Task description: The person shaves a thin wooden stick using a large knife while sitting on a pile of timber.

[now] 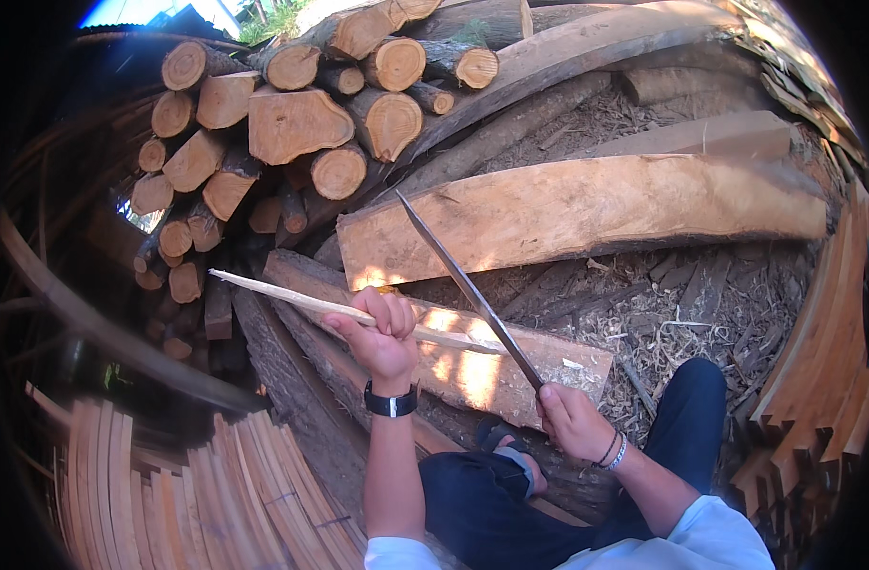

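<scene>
My left hand [382, 332] is closed round a thin pale wooden stick [292, 296], whose pointed end sticks out to the left. The stick's other end lies over a flat plank [558, 370] in front of my knees. In my right hand [577, 418] is the handle of a long machete [453, 271], its dark narrow blade slanting up and to the left. The blade passes close to the stick's right end; whether they touch I cannot tell. The machete's handle is mostly hidden by my fingers.
Stacked cut logs [301, 123] rise at the far left. A broad curved slab [586, 214] lies beyond the plank. Wood shavings [672, 332] litter the ground to its right. Bundled strips [216, 494] stand at the lower left, and stacked boards [824, 351] line the right side.
</scene>
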Motion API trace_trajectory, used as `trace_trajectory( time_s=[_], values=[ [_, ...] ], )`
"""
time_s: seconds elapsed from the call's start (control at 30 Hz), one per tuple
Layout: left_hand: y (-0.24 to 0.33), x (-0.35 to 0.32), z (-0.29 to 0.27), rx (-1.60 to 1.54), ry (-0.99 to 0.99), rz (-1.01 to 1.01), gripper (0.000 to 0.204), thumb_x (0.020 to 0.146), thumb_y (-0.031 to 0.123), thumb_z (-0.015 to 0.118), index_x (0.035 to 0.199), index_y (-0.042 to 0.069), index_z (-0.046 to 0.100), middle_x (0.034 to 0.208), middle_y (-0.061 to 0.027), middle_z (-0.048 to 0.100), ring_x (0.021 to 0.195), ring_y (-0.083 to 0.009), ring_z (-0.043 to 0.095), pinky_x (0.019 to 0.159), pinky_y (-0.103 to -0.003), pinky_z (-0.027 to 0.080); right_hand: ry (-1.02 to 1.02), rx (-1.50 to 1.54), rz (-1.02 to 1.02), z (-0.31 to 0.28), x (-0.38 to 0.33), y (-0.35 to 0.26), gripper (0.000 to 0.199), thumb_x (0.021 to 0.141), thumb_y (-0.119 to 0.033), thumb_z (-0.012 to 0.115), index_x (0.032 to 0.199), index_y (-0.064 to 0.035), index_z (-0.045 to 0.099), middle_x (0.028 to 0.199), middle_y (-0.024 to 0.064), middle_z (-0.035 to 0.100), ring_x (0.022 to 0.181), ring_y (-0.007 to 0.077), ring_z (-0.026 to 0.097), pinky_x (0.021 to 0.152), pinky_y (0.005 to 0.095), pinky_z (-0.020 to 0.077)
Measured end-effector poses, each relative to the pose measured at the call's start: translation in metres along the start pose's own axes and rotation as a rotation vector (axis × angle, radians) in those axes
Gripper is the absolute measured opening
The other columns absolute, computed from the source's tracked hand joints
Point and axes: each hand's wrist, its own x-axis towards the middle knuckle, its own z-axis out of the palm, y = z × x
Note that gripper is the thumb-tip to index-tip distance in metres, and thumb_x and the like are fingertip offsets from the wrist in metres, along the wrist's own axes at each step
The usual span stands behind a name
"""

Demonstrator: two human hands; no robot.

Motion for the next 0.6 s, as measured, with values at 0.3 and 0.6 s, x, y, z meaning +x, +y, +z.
trace_trajectory(
  time_s=[0.3, 0.6],
  values=[
    [-0.001, 0.007, 0.006, -0.017, 0.097, -0.011, 0.07, 0.087, 0.077, 0.026, 0.057, 0.014, 0.025, 0.043, 0.0036, 0.019, 0.036, -0.0085, 0.014, 0.037, -0.027, 0.011, -0.05, -0.247, 0.08, 0.002, -0.001, 0.043, 0.047, 0.102, -0.034, 0.037, 0.082, 0.0037, 0.059, 0.068, 0.0238, 0.061, 0.069, 0.0433, 0.062, 0.065, 0.0474, 0.0472],
    [0.0, 0.001, 0.012, 0.001, 0.025, -0.013, 0.07, 0.087, 0.078, 0.027, 0.057, 0.014, 0.025, 0.043, 0.0034, 0.02, 0.037, -0.0084, 0.014, 0.038, -0.027, 0.012, 0.009, -0.249, 0.02, 0.012, -0.011, 0.045, 0.047, 0.102, -0.032, 0.035, 0.079, 0.0018, 0.057, 0.06, 0.0176, 0.056, 0.059, 0.0333, 0.059, 0.06, 0.0415, 0.0457]
  ],
)
